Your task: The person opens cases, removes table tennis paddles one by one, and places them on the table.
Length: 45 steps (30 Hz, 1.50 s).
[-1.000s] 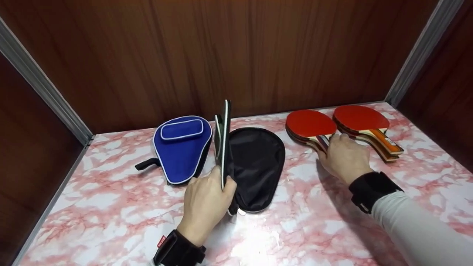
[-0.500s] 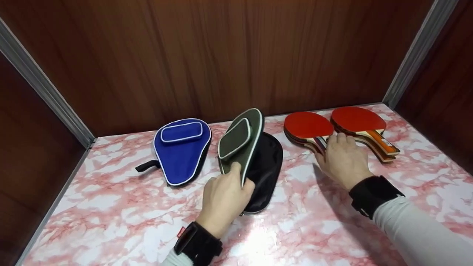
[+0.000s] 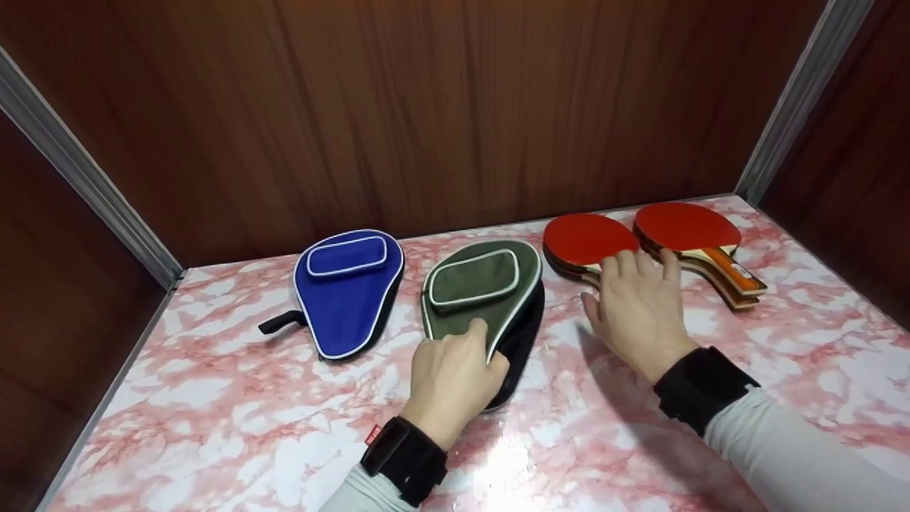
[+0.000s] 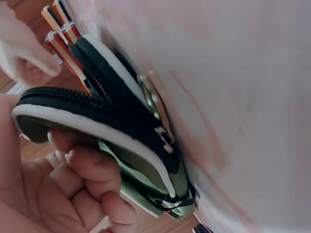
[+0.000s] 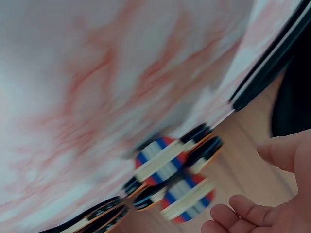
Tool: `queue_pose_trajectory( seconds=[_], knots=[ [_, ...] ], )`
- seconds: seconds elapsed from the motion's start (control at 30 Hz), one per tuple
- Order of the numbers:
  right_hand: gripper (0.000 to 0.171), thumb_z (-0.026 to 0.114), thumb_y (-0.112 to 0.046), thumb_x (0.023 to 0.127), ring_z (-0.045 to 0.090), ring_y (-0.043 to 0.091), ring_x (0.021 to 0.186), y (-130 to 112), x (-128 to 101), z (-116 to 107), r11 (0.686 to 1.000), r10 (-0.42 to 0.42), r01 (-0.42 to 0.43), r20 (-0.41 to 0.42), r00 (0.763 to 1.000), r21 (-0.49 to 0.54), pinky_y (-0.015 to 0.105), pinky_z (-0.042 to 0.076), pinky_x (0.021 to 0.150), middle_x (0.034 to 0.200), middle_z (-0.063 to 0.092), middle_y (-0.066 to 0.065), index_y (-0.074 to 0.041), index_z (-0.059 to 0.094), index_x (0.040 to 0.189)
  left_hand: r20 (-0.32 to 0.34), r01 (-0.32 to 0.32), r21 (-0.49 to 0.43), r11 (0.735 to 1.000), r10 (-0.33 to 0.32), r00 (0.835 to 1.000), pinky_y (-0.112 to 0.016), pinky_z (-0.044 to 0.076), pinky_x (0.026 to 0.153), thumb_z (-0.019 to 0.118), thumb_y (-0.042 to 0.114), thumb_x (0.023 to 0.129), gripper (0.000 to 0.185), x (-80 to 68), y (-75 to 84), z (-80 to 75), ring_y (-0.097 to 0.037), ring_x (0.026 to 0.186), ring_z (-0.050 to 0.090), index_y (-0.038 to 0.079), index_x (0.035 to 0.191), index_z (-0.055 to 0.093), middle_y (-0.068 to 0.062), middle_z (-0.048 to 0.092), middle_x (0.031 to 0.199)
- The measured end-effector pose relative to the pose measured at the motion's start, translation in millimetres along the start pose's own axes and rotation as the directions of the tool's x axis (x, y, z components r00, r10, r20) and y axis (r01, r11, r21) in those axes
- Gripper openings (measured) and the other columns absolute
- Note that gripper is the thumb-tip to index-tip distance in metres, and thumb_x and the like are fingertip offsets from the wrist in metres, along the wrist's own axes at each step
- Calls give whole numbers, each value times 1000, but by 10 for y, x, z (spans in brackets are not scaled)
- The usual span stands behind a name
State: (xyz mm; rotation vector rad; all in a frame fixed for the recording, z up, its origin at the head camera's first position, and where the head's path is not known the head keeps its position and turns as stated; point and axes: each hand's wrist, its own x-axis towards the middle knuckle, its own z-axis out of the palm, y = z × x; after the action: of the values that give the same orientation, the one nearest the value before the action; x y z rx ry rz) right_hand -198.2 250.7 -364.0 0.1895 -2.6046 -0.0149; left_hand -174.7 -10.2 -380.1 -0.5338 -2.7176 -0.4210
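Observation:
My left hand (image 3: 455, 377) pinches the narrow end of the lid of a green table tennis bat case (image 3: 473, 277) with white piping. The lid lies over the black lower half, which shows along its right side. In the left wrist view the zipper (image 4: 63, 94) is parted between the two halves. My right hand (image 3: 640, 313) hovers with spread fingers over the handles of the nearer stacked pair of red table tennis bats (image 3: 586, 238). The right wrist view shows their striped handle ends (image 5: 163, 162) apart from the thumb and fingers.
A blue bat case (image 3: 345, 299) with a black strap (image 3: 281, 321) lies at the left. Another stacked pair of red bats (image 3: 686, 227) with orange handles lies at the far right. A wooden panel (image 3: 455, 114) stands behind the marbled table (image 3: 234, 398).
The left hand has swung the green lid rightward and down from upright onto the lower half. The right hand has come off the bat handles, shifting slightly left.

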Motion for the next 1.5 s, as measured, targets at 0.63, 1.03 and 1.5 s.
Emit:
queue_pose_trajectory(
  seconds=[0.63,1.03,1.5],
  knots=[
    [40,78,-25,102,65,43,118,-462,-129,8,948,-243,220,80,967,231,59,52,108,120,67,21,5,67,125,125,-143,79,987,133,983,-48,51,77,78,43,96,36,-172,81,-40,-33,90,71,12,111,69,-9,74,97],
    [37,79,-23,101,69,39,116,-560,-206,102,915,-341,297,131,931,274,56,54,106,127,72,17,1,73,129,136,-456,-16,890,454,881,-53,50,107,79,21,99,47,-464,-307,-164,-27,132,63,28,145,72,-2,69,144],
    [42,71,-13,105,66,45,132,-629,-21,247,901,-346,282,154,925,330,61,49,113,144,67,26,9,68,140,169,-386,-45,921,388,906,-51,49,111,78,19,103,45,-88,-368,-56,-32,132,65,25,147,73,-8,70,145]
  ],
)
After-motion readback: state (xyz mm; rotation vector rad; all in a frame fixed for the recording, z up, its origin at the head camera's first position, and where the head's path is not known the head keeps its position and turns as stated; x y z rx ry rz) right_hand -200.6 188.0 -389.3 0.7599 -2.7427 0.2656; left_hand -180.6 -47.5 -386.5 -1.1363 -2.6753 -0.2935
